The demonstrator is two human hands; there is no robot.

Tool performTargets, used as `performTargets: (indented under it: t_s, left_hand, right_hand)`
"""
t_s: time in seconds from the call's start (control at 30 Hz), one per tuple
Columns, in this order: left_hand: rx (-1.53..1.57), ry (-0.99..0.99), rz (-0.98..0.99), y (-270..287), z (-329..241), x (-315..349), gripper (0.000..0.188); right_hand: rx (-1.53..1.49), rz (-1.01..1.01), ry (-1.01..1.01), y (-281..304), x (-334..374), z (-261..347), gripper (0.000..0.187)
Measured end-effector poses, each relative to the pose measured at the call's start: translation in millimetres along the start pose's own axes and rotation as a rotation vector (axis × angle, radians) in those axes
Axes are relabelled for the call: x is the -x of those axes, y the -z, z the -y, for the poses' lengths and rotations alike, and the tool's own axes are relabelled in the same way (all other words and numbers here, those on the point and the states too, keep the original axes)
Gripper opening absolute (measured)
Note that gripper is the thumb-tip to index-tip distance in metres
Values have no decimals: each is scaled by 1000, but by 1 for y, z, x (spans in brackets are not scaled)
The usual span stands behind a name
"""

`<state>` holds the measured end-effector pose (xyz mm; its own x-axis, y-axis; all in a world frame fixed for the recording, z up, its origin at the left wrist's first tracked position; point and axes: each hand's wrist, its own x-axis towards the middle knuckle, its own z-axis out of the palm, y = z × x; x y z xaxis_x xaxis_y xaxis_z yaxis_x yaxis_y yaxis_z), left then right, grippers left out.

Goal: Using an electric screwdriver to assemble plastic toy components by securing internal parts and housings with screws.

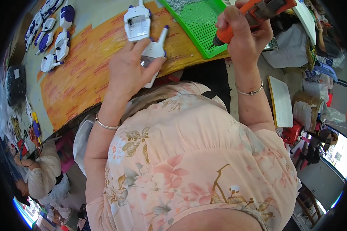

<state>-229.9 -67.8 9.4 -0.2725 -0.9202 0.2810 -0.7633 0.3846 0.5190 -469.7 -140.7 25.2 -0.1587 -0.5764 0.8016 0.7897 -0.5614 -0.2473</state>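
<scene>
My left hand (pixel 129 69) is closed on a white plastic housing (pixel 155 49) with a stubby, purple-tipped handle, at the table's near edge. Its thumb lies across the housing and the fingertips reach towards a second white housing (pixel 138 24), which lies open side up just beyond. Raised at the upper right, my right hand (pixel 245 40) grips an orange electric screwdriver (pixel 254 17). The tool's dark tip points down to the left over the corner of a green perforated tray (pixel 208 53). Small grey metal pieces (pixel 181 5) lie heaped in the tray's far part.
Several white and purple housings (pixel 61 45) lie at the table's left. Orange printed tape (pixel 85 71) covers much of the tabletop. A black bundle (pixel 15 85) sits at the left edge. Another person (pixel 44 173) is at the lower left. Bags and boxes (pixel 306 104) crowd the right.
</scene>
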Motion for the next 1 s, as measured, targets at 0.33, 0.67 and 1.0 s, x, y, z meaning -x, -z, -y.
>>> performTargets:
  t_s: [0.33,0.67,1.0]
  left_hand:
    - [-281,182,32,14,1,0,51]
    - [-12,-144,114,14,3,10,55]
    - [240,-9,161,13,8,5,55]
  right_hand:
    - [97,52,93,24,15,-11,34]
    - [853,-91,-247,-13,12,33,27]
    - [861,-255,-376,-33,7,36,36]
